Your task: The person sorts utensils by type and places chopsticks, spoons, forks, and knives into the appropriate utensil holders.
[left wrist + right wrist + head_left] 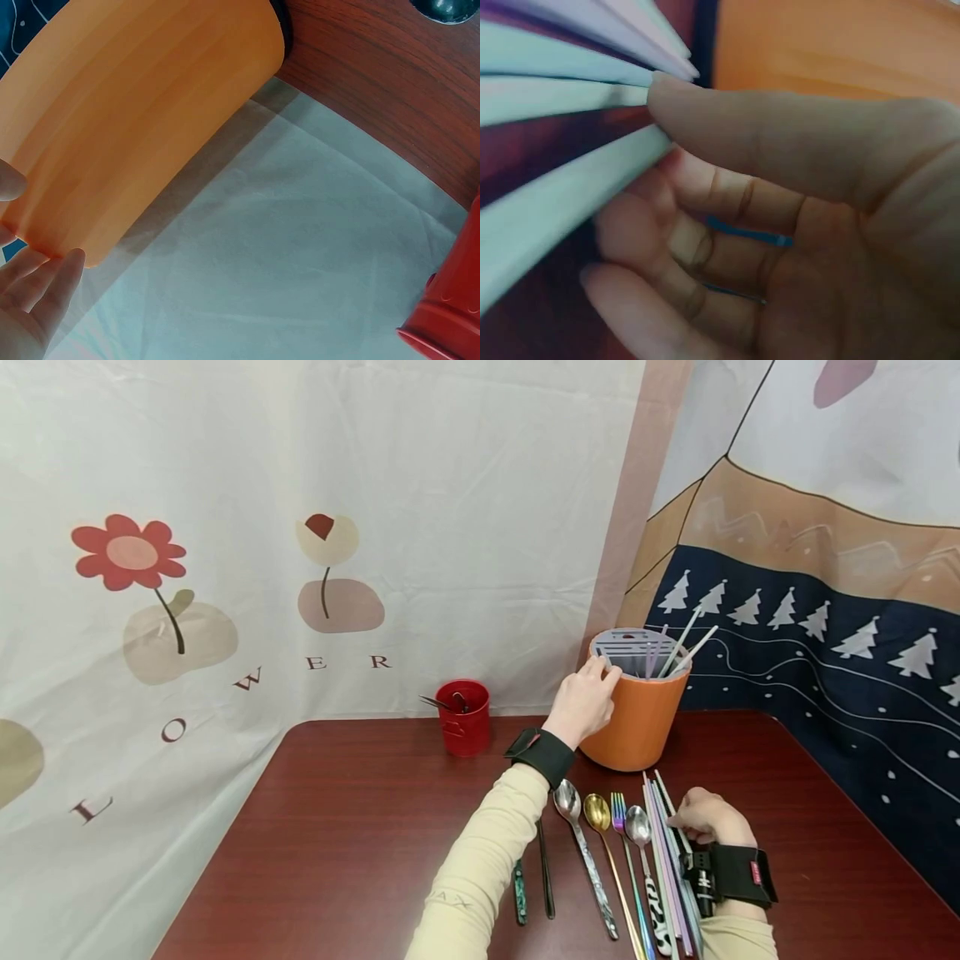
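Note:
My left hand [587, 700] holds the rim of an orange utensil holder [636, 727], which has a slotted grey top [626, 642]. In the left wrist view its fingers bend at the rim, with the thumb against the outer wall. Pale chopsticks [681, 643] stand in the holder's right side. Over a bundle of pastel chopsticks [663, 868] on the table, my right hand [712, 817] pinches a pale green chopstick [570, 191] near its end between thumb and forefinger. The thumb tip also lies by the neighbouring chopsticks [562, 56].
Left of the bundle lie a spotted-handle spoon [640, 827], a rainbow fork [618, 814], a gold spoon [597, 814] and a larger silver spoon [570, 802]. Two dark handles [546, 877] show beside my left sleeve. A red cup [465, 731] with utensils stands at the table's back edge.

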{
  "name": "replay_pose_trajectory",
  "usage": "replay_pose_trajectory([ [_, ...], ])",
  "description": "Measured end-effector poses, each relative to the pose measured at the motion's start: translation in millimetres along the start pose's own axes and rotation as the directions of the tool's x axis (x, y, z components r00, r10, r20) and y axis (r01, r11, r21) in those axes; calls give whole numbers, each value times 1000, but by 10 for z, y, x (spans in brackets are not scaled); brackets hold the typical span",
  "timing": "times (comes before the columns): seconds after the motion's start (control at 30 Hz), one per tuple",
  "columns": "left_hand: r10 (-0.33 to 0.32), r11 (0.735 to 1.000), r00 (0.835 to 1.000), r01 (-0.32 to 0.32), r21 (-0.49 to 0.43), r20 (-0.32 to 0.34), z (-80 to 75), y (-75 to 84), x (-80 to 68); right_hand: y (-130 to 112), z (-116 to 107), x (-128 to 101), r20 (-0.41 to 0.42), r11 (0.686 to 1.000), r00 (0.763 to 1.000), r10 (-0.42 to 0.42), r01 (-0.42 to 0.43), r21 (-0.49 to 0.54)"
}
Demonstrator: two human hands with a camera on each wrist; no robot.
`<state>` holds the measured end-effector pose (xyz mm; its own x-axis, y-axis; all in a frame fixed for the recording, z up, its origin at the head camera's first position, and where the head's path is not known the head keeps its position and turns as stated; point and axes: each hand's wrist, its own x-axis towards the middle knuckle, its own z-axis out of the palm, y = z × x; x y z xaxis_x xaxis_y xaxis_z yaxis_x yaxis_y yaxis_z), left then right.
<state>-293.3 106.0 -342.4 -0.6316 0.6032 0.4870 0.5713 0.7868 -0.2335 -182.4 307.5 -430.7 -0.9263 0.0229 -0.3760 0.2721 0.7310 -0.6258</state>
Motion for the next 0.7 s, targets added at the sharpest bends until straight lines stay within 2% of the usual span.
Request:
replay_pose_trajectory([
  [0.27, -1, 1000, 1000, 1, -4, 2, -10, 8, -9, -93, -131, -89, -111, 998, 993, -47, 43, -36],
  [0.47, -2, 1000, 1000, 2, -6, -4, -13, 11, -15, -183, -203, -182, -255, 995, 961, -103, 97, -39],
  [0.53, -4, 1000, 1000, 4, -5, -4, -14, 11, -15, -216, -213, -220, -320, 991, 938, -133, 123, -53],
  [0.6, -2, 1000, 1000, 2, -2, -6, -14, 9, -15, -246, -214, -250, -397, 984, 901, -176, 155, -85],
  [0.7, -2, 1000, 1000, 2, 1, -7, -7, 7, -12, -296, -199, -288, -538, 970, 807, -243, 193, -148],
])
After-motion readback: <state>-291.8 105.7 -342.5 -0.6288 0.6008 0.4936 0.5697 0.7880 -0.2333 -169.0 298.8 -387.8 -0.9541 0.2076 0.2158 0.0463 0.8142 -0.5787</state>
